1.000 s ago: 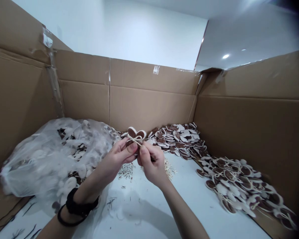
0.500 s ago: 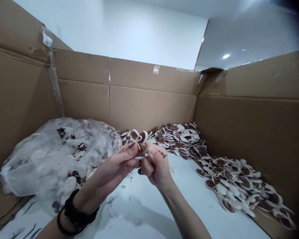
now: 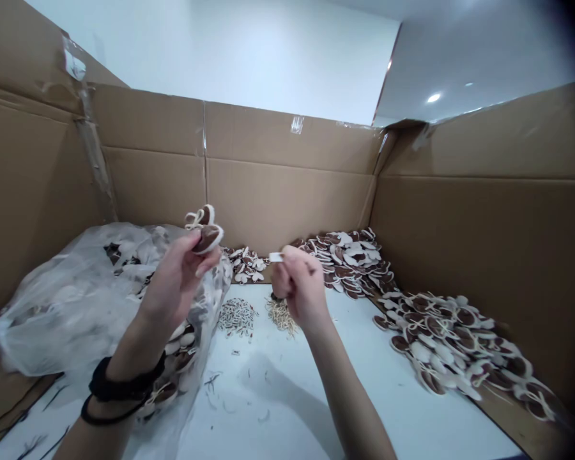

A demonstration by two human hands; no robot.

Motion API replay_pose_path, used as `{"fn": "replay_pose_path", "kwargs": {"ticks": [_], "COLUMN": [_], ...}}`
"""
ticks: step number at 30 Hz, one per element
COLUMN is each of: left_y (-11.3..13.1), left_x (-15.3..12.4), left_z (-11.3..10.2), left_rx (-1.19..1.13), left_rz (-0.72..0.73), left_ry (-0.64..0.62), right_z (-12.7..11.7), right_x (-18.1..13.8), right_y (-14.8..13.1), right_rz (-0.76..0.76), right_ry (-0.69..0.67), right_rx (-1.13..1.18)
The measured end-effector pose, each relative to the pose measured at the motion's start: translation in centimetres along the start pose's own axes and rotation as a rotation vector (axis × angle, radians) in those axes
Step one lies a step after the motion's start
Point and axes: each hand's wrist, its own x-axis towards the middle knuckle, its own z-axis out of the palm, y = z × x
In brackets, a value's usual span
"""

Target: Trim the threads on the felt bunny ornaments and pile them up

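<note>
My left hand [image 3: 175, 275], raised at centre left, pinches a brown fuzzy piece with white edges [image 3: 209, 239] and rounded lobes. A small cream cord bow [image 3: 197, 218] sits on that piece. To its right and apart from it, my right hand [image 3: 303, 287] is closed, with a small white strip [image 3: 276, 257] sticking out between thumb and forefinger. Below my right hand lies a small heap of cream cord bows [image 3: 280, 315]. Beside that heap is another of tiny pale grey-white pieces [image 3: 238, 317].
A clear plastic bag [image 3: 71, 294] filled with brown and white pieces bulges at left. Similar pieces are piled at the back [image 3: 349, 259] and with cream bows at right [image 3: 453, 342]. Cardboard walls [image 3: 287, 191] surround the white tabletop [image 3: 249, 409], which has dark thread scraps.
My hands have moved apart. The left has gone up and left with the brown piece, the right slightly up with the white strip. The small heaps behind are uncovered.
</note>
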Motion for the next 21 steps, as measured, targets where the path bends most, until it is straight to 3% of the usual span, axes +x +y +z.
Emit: {"fn": "replay_pose_path", "kwargs": {"ticks": [3, 6, 9, 12, 16, 21], "left_y": [-0.4, -1.1, -1.8, -2.4, -3.1, -4.0], "left_x": [0.3, 0.4, 0.4, 0.6, 1.1, 1.7], "left_z": [-0.8, -0.8, -0.8, -1.0, -1.6, -2.1], "left_rx": [0.273, 0.495, 0.622, 0.716, 0.809, 0.723], "left_rz": [0.069, 0.026, -0.03, -0.078, -0.116, -0.115], "left_ry": [0.052, -0.016, -0.094, -0.096, -0.073, -0.092], "right_z": [-1.6, -2.7, -3.3, -3.8, -4.3, -3.7], "right_x": [1.2, 1.8, 1.6, 1.4, 1.6, 2.1], "right_y": [3.2, 7.3, 11.0, 12.7, 12.1, 9.9], "right_rz": [0.242, 0.406, 0.512, 0.55, 0.509, 0.362], "right_ry": [-0.084, -0.181, -0.258, -0.278, -0.22, -0.092], "right_rx": [-0.667, -0.859, -0.933, -0.95, -0.905, -0.75]}}
